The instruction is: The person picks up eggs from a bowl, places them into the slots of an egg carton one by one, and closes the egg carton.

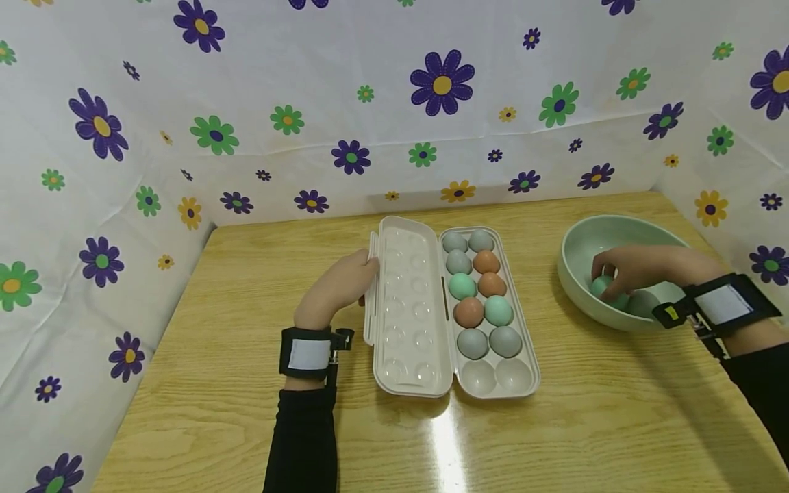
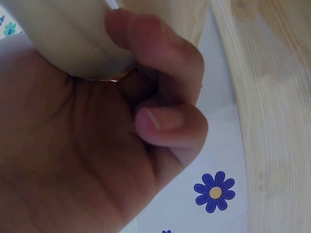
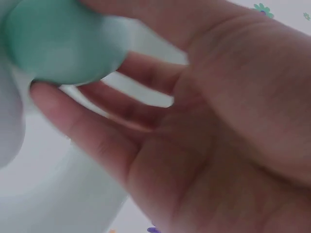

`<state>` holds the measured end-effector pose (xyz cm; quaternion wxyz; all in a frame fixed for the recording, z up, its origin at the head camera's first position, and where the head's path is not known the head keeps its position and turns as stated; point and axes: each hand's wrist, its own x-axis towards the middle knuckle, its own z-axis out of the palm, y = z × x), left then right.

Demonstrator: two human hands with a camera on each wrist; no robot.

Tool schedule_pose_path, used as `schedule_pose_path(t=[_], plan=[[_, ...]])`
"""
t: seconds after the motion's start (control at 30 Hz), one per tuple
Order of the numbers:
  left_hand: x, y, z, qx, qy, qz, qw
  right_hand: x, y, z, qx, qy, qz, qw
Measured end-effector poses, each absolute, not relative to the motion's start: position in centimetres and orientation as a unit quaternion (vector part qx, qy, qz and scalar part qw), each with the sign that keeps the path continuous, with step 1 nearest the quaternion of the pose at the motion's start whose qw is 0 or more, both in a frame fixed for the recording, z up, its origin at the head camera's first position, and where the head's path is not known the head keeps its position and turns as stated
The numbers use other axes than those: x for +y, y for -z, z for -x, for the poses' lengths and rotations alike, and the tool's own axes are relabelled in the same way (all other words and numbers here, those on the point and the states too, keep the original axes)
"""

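Note:
An egg carton (image 1: 451,383) lies open on the wooden table, its pale lid (image 1: 407,308) folded out to the left. Grey, green and brown eggs (image 1: 468,312) sit in its cups, while the two cups at the front are bare. My left hand (image 1: 337,287) grips the lid's left edge, fingers curled around it in the left wrist view. Inside the pale green bowl (image 1: 576,291) on the right, my right hand (image 1: 635,267) holds a green egg (image 3: 63,43) between thumb and fingers. Beside that egg lies a grey egg (image 1: 643,302), partly hidden by the bowl's rim.
A white flowered cloth (image 1: 382,89) hangs behind the table and along both sides. Bare wood of the table (image 1: 246,308) shows left of the carton and between carton and bowl. Each wrist wears a black strap with a small camera (image 1: 342,339).

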<state>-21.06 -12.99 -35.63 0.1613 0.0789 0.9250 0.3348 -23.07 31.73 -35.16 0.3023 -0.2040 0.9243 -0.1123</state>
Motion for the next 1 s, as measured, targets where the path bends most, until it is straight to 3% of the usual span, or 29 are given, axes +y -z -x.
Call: schedule_pose_path(t=[0.27,1.0], plan=[[-13.0,35.7,21.1,0.924,-0.336,-0.077,0.164,31.4,35.2,22.8,0.944,0.085,0.224,0.226],[-12.8,35.4,20.9,0.928,-0.326,-0.076,0.163,29.9,32.4,20.1,0.962,0.073,0.24,0.108]])
